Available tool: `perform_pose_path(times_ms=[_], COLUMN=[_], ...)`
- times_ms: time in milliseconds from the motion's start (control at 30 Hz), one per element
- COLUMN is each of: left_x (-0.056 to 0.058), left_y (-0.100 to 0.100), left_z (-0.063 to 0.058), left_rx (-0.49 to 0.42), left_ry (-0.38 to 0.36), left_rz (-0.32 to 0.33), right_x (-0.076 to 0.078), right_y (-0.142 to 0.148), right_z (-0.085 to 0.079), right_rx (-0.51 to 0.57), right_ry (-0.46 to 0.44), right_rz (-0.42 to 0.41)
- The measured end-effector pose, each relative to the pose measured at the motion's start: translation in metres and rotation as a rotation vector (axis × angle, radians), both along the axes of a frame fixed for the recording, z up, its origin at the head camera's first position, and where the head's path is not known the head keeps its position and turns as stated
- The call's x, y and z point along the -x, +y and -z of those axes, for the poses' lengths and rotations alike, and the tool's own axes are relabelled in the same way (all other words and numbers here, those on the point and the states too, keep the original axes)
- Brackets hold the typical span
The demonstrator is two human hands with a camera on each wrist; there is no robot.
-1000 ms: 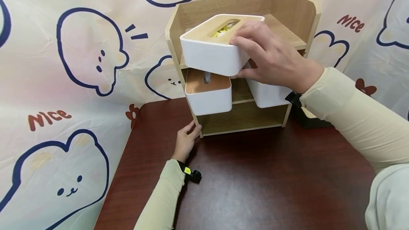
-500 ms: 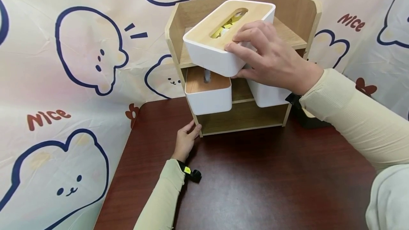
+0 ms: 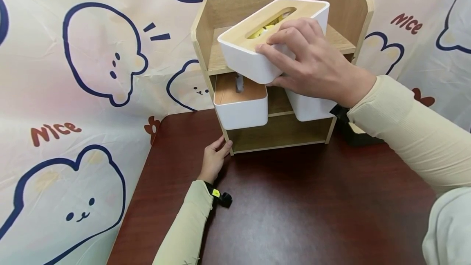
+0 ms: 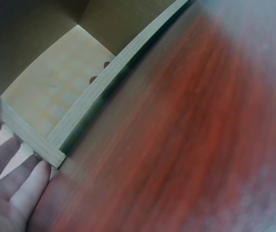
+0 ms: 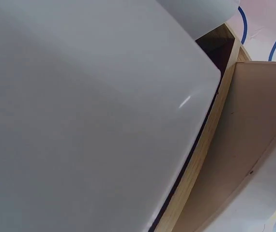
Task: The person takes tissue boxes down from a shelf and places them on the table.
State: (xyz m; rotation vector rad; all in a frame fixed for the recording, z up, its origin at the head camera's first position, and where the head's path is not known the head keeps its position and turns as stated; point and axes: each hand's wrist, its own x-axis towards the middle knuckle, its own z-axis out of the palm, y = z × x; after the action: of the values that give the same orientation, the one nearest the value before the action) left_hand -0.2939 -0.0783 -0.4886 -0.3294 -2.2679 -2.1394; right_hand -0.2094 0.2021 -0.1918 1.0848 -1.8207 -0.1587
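Observation:
My right hand point(image 3: 310, 58) holds a white tissue box point(image 3: 244, 60) by its near right corner, thumb below and fingertips on the lid's edge. The box is tilted, in front of the shelf's top level; yellow-wrapped pieces point(image 3: 265, 30) show through the oval slot in its wooden lid. My left hand point(image 3: 212, 160) grips the foot of the left side panel of the wooden shelf point(image 3: 279, 136). In the left wrist view, the thumb and fingers point(image 4: 29, 191) lie on either side of the panel. The right wrist view shows a large white box face point(image 5: 94, 121) near the lens.
Two more white boxes stand on the middle level: a left box point(image 3: 241, 113) with a brown lid and a right box point(image 3: 309, 107) partly behind my right hand. A dark container point(image 3: 362, 138) sits right of the shelf on the dark red table point(image 3: 294, 207). A bear-patterned cloth hangs behind.
The tissue box in my right hand has turned and shifted up and to the right, its far end rising. My left hand stays at the shelf's foot.

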Motion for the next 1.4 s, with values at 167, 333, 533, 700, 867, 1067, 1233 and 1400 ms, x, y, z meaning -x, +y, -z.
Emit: perform_pose_path(times_ms=[167,333,533,700,867,1067,1233,1400], left_x=[0.0012,0.0017,0.0009,0.0013,0.0004,0.0014,0.0012,0.0009], left_y=[0.0003,0.0002,-0.0005,-0.0006,0.0000,0.0004,0.0006,0.0008], left_z=[0.0003,0.0010,0.0003,0.0013,0.0009,0.0019,0.0017,0.0013], left_rx=[0.022,0.012,0.006,-0.004,-0.002,-0.004,-0.002,0.000], left_ry=[0.017,0.006,-0.008,-0.007,-0.002,-0.002,0.001,0.005], left_rz=[-0.014,-0.009,-0.003,0.003,-0.003,-0.002,-0.001,-0.001], right_x=[-0.0003,0.0011,0.0011,-0.0001,-0.0006,-0.0023,-0.0039,-0.0058], right_y=[-0.0002,-0.0009,-0.0027,-0.0035,-0.0029,-0.0041,-0.0065,-0.0073], right_z=[-0.0002,0.0001,-0.0015,-0.0036,-0.0034,-0.0032,-0.0032,-0.0045], right_rx=[0.006,0.013,0.011,-0.007,-0.012,0.016,0.044,0.046], right_ry=[0.000,0.025,0.039,0.054,0.062,0.046,0.043,0.048], right_rz=[0.010,0.009,0.017,0.048,0.066,0.072,0.083,0.104])
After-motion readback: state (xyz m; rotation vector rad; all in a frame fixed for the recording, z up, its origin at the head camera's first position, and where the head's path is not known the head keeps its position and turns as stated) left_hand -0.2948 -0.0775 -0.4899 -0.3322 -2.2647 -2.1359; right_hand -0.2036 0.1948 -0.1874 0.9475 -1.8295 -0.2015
